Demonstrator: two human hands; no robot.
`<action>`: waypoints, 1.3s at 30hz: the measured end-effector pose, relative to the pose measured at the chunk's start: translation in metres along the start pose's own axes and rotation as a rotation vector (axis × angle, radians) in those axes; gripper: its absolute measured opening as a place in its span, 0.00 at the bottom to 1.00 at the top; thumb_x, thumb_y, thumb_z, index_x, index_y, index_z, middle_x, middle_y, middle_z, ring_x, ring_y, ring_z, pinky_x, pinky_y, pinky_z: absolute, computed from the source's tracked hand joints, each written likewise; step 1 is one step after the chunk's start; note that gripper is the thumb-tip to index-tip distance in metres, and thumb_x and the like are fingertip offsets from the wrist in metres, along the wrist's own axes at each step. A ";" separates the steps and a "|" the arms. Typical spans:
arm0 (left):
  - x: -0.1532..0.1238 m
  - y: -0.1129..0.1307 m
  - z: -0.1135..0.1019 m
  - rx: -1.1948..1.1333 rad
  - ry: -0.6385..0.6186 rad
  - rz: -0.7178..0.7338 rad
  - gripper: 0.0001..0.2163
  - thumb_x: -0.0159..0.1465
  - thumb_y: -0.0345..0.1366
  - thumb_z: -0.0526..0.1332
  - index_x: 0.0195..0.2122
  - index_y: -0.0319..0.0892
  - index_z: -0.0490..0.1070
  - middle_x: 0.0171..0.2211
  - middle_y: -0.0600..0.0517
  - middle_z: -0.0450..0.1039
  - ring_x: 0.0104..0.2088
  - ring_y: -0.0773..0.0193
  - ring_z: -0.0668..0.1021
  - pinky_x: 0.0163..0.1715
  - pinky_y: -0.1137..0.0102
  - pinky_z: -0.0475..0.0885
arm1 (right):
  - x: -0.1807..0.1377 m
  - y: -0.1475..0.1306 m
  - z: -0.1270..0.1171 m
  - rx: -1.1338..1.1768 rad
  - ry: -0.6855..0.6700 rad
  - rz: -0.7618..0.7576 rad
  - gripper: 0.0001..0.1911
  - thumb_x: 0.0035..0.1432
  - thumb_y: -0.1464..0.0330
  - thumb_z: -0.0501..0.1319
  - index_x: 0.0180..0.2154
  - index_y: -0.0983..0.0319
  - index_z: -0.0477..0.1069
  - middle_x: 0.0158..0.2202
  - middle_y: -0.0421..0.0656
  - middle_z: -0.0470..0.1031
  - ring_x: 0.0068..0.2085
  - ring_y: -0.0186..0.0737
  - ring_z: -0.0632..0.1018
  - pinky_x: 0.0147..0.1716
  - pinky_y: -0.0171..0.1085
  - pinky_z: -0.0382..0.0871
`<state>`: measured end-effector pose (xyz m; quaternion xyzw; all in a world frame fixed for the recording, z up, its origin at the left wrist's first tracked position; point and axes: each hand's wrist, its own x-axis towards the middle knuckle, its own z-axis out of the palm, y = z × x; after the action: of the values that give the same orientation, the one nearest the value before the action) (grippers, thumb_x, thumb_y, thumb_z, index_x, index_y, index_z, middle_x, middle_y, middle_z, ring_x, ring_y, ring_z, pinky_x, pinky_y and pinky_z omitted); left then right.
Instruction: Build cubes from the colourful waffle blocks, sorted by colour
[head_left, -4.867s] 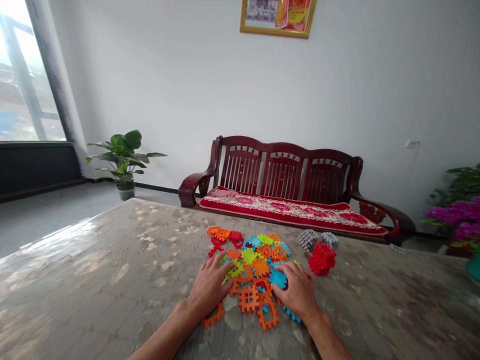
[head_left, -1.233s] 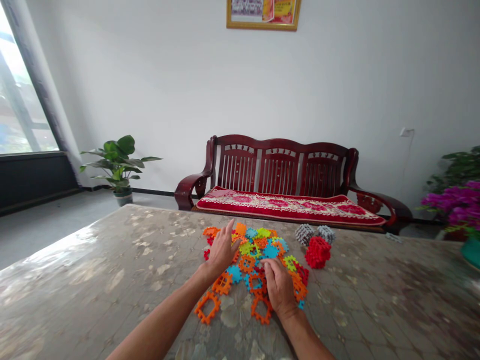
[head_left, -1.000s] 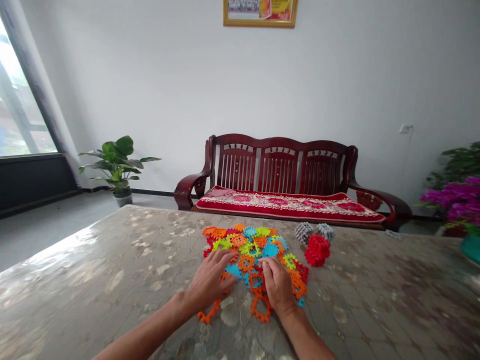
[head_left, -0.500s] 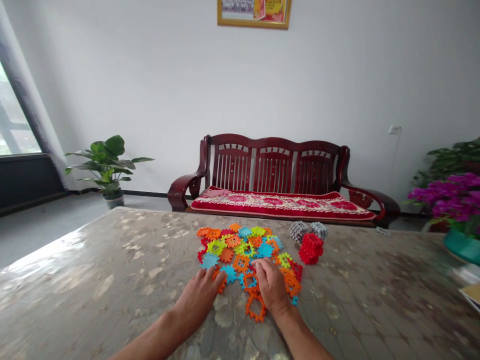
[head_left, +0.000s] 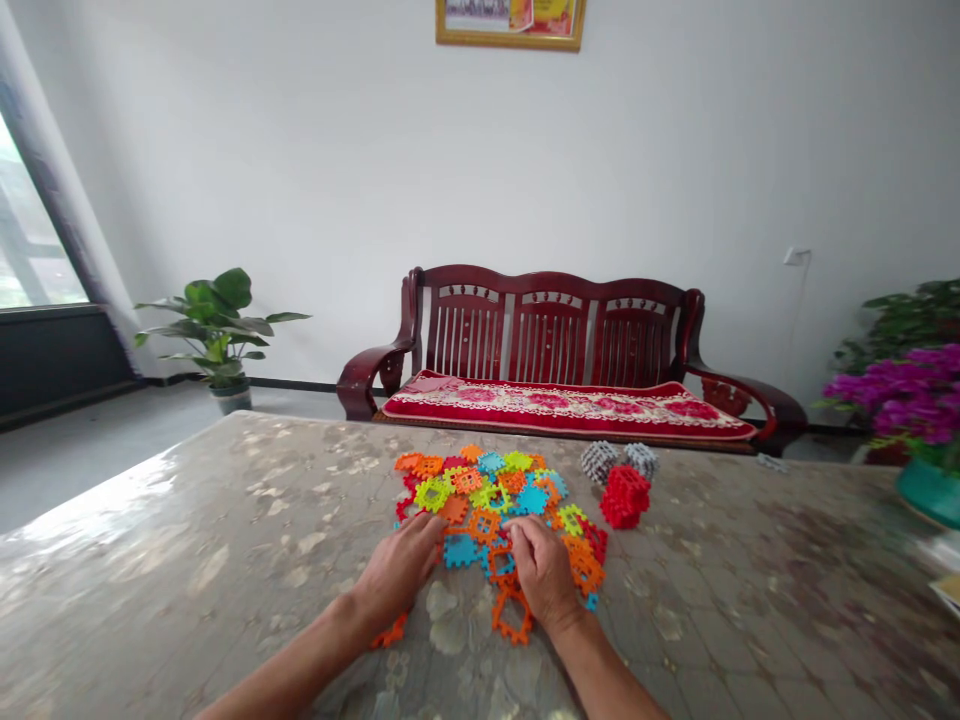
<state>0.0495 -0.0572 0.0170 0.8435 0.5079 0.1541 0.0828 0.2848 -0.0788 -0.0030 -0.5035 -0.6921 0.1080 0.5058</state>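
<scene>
My left hand (head_left: 405, 558) reaches into the left side of a pile of coloured plastic interlocking tiles (head_left: 489, 496). Its fingers are bent together, and the edge of an orange tile (head_left: 456, 531) shows at the fingertips. Right beside that lies a blue tile (head_left: 462, 551). My right hand (head_left: 541, 572) is curled at the right side of the pile, thumb against the fingers; what it grips, if anything, is hidden. Below it lies an orange open-frame tile (head_left: 511, 615). Another orange tile (head_left: 390, 632) is partly covered by my left wrist.
A red assembled ball of tiles (head_left: 625, 497) and two grey ones (head_left: 600, 461) stand right of the pile on the patterned table (head_left: 285, 560). A teal flower pot (head_left: 928, 490) is at the right. Behind the table is a wooden bench (head_left: 549, 325).
My left hand has moved slightly up and left, now covering a blue tile that showed before. An orange tile has appeared under the left wrist. My right hand stays almost still.
</scene>
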 end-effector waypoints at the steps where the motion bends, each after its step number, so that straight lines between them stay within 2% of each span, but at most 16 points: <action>1: 0.004 -0.002 -0.001 -0.027 0.045 -0.004 0.16 0.68 0.33 0.49 0.52 0.48 0.71 0.49 0.48 0.76 0.49 0.61 0.78 0.51 0.67 0.73 | 0.000 0.000 0.000 0.002 0.001 0.001 0.18 0.68 0.65 0.49 0.36 0.58 0.77 0.35 0.43 0.79 0.39 0.39 0.79 0.41 0.35 0.71; 6: 0.032 -0.006 -0.007 -0.155 0.229 -0.039 0.18 0.68 0.35 0.47 0.53 0.46 0.72 0.51 0.47 0.77 0.52 0.59 0.78 0.53 0.64 0.73 | -0.001 0.000 0.000 0.012 0.006 0.012 0.19 0.69 0.63 0.49 0.36 0.58 0.77 0.35 0.44 0.79 0.39 0.40 0.79 0.40 0.36 0.72; 11: 0.043 -0.010 -0.008 -0.241 0.295 -0.037 0.23 0.67 0.33 0.49 0.64 0.48 0.61 0.61 0.49 0.69 0.60 0.60 0.72 0.60 0.61 0.67 | -0.001 0.000 -0.001 0.019 0.011 0.018 0.18 0.68 0.63 0.49 0.36 0.58 0.77 0.35 0.44 0.80 0.38 0.40 0.80 0.41 0.36 0.72; 14: 0.031 -0.010 -0.011 -0.196 0.224 0.010 0.21 0.65 0.31 0.50 0.59 0.48 0.67 0.60 0.47 0.70 0.58 0.60 0.73 0.58 0.63 0.68 | -0.001 0.000 -0.002 0.021 0.018 0.016 0.18 0.68 0.63 0.50 0.36 0.58 0.77 0.35 0.44 0.80 0.38 0.40 0.80 0.40 0.36 0.73; 17: 0.012 -0.005 -0.020 -0.097 0.130 -0.011 0.15 0.64 0.33 0.52 0.47 0.47 0.75 0.52 0.48 0.74 0.51 0.60 0.76 0.52 0.65 0.71 | -0.001 -0.001 -0.001 0.024 0.019 0.010 0.18 0.68 0.63 0.49 0.36 0.58 0.77 0.34 0.44 0.80 0.38 0.40 0.80 0.40 0.36 0.73; 20: -0.005 0.001 -0.033 -0.012 0.056 -0.043 0.10 0.63 0.36 0.55 0.39 0.48 0.76 0.44 0.49 0.75 0.47 0.59 0.76 0.47 0.66 0.71 | -0.001 -0.001 -0.001 0.025 0.017 0.010 0.18 0.68 0.63 0.50 0.36 0.58 0.77 0.34 0.44 0.80 0.38 0.40 0.80 0.40 0.36 0.73; 23: -0.016 0.003 -0.044 0.057 -0.056 -0.047 0.11 0.58 0.35 0.58 0.40 0.49 0.76 0.43 0.50 0.74 0.47 0.57 0.76 0.45 0.65 0.70 | -0.001 0.000 0.000 0.024 0.007 0.011 0.18 0.68 0.64 0.49 0.35 0.58 0.77 0.34 0.44 0.80 0.38 0.40 0.80 0.40 0.36 0.72; 26: -0.021 0.002 -0.052 0.129 -0.205 -0.069 0.20 0.51 0.31 0.61 0.45 0.51 0.76 0.46 0.49 0.73 0.49 0.54 0.75 0.45 0.63 0.71 | -0.001 0.001 0.000 0.026 -0.011 0.019 0.18 0.68 0.63 0.49 0.36 0.58 0.77 0.35 0.44 0.79 0.38 0.40 0.80 0.41 0.36 0.72; 28: -0.020 0.000 -0.053 0.157 -0.254 -0.086 0.23 0.49 0.28 0.60 0.46 0.52 0.76 0.48 0.49 0.73 0.49 0.53 0.76 0.44 0.64 0.72 | -0.001 0.001 0.001 0.031 -0.015 0.023 0.18 0.68 0.63 0.49 0.36 0.58 0.77 0.35 0.44 0.80 0.39 0.40 0.80 0.42 0.36 0.72; 34: -0.013 0.004 -0.049 0.221 -0.240 -0.046 0.20 0.53 0.23 0.57 0.44 0.49 0.75 0.48 0.49 0.73 0.48 0.58 0.75 0.46 0.66 0.72 | -0.001 0.001 0.000 0.035 -0.012 0.018 0.18 0.68 0.63 0.50 0.36 0.58 0.77 0.35 0.44 0.80 0.38 0.40 0.80 0.41 0.37 0.73; 39: -0.010 0.013 -0.051 0.307 -0.261 -0.025 0.20 0.57 0.21 0.53 0.45 0.44 0.75 0.50 0.43 0.73 0.49 0.53 0.75 0.48 0.60 0.72 | 0.000 0.000 0.000 0.031 -0.026 0.026 0.18 0.67 0.64 0.50 0.35 0.57 0.77 0.34 0.43 0.80 0.37 0.40 0.80 0.41 0.36 0.72</action>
<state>0.0383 -0.0727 0.0671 0.8526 0.5209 -0.0367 0.0201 0.2847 -0.0792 -0.0032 -0.5034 -0.6901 0.1318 0.5030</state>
